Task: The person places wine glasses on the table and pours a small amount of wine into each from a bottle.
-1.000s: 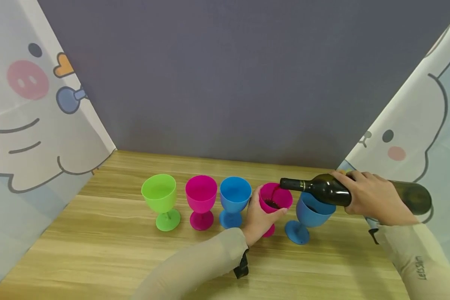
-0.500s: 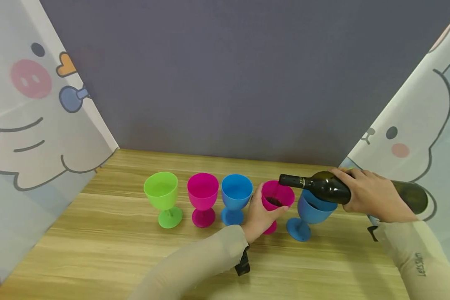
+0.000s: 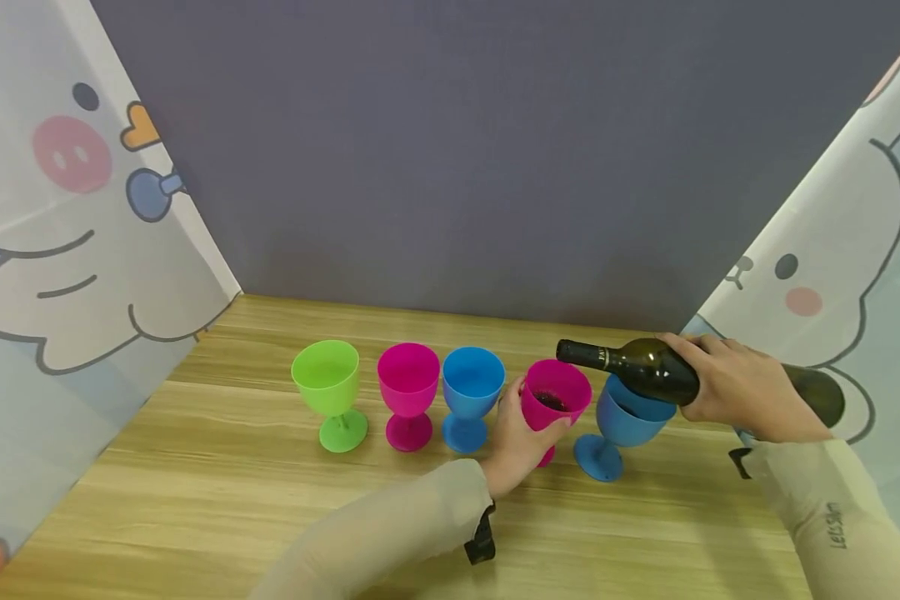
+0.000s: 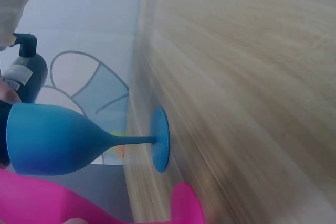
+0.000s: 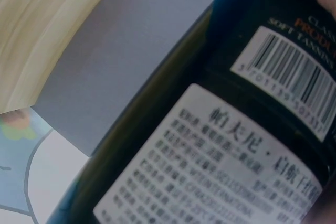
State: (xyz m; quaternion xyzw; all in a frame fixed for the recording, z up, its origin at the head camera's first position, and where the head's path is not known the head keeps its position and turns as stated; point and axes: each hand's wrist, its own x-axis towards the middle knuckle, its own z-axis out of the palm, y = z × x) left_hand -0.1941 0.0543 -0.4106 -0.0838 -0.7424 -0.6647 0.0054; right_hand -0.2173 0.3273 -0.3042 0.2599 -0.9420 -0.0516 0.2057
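My right hand (image 3: 742, 392) grips a dark wine bottle (image 3: 645, 367) held nearly level, its mouth over the rim of a pink goblet (image 3: 555, 400). Dark liquid lies inside that goblet. My left hand (image 3: 521, 437) holds the pink goblet by its bowl. A blue goblet (image 3: 622, 425) stands just right of it, under the bottle's neck; the left wrist view shows this blue goblet (image 4: 58, 140) and the pink goblet (image 4: 63, 203) up close. The bottle's label (image 5: 220, 150) fills the right wrist view.
A green goblet (image 3: 328, 387), a second pink goblet (image 3: 408, 387) and a second blue goblet (image 3: 471, 387) stand in a row to the left on the wooden table (image 3: 232, 500). A grey wall stands behind, with cartoon curtains (image 3: 60, 250) at both sides.
The bottle's neck has tipped up slightly and drawn a little away from the pink goblet. Both hands keep their grips; the view has shifted a little.
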